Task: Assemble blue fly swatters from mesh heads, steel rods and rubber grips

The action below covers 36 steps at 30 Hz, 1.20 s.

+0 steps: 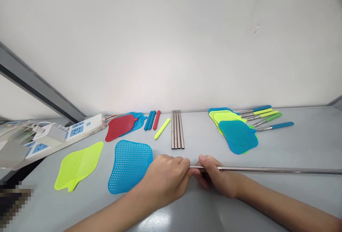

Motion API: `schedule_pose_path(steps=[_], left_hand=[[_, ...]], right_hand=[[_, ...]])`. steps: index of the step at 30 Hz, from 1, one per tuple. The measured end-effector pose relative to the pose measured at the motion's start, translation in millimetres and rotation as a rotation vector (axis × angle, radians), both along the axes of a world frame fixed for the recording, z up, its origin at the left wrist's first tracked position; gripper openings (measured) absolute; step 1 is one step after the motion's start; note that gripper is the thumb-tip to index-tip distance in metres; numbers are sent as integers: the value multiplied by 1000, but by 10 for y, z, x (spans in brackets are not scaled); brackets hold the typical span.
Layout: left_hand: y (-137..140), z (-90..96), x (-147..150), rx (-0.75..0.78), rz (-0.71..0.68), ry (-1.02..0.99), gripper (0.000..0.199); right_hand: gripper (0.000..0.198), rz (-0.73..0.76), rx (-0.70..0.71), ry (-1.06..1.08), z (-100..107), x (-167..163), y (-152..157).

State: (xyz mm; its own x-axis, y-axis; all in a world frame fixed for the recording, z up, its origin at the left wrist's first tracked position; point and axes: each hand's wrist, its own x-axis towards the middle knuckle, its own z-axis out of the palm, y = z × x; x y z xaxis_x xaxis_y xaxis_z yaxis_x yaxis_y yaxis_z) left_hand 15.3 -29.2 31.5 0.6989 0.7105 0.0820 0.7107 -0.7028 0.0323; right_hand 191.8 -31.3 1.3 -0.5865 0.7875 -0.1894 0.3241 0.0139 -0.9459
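Note:
My left hand (168, 175) is closed at the neck of a blue perforated fly swatter head (130, 166); the neck itself is hidden by the fingers. A long, extended telescopic metal rod (288, 170) runs rightward from that hand past the frame's right edge. My right hand (219, 176) grips this rod near its thin end, thumb on top, close beside my left hand. Whether rod and swatter head are joined inside the left fist cannot be seen. Both hands are just above the grey table (197, 212).
Several short metal rods (176, 130) lie behind the hands, beside yellow, red and blue handle sleeves (162, 128). Red and blue swatter heads (120, 128) and a yellow one (80, 164) lie left. Complete swatters (237, 135) are piled right. Power strips (80, 128) stand far left; a wall (171, 46) rises behind.

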Motion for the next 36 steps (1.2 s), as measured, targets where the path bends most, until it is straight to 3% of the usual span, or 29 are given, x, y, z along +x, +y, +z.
schedule_pose_path(steps=[7, 13, 21, 32, 36], left_hand=[[-29, -47, 34, -105, -21, -27, 32], [-10, -39, 24, -246, 16, -123, 35], [74, -75, 29, -313, 81, -206, 40], [280, -63, -114, -295, 32, -193, 42], [313, -27, -134, -325, 36, -181, 41]], right_hand=[[56, 41, 32, -69, 114, -9, -10], [57, 2, 7, -51, 89, -36, 11], [54, -188, 68, 135, -44, -30, 105], [54, -516, 249, 369, -208, 56, 164], [55, -573, 239, 297, -179, 36, 183]])
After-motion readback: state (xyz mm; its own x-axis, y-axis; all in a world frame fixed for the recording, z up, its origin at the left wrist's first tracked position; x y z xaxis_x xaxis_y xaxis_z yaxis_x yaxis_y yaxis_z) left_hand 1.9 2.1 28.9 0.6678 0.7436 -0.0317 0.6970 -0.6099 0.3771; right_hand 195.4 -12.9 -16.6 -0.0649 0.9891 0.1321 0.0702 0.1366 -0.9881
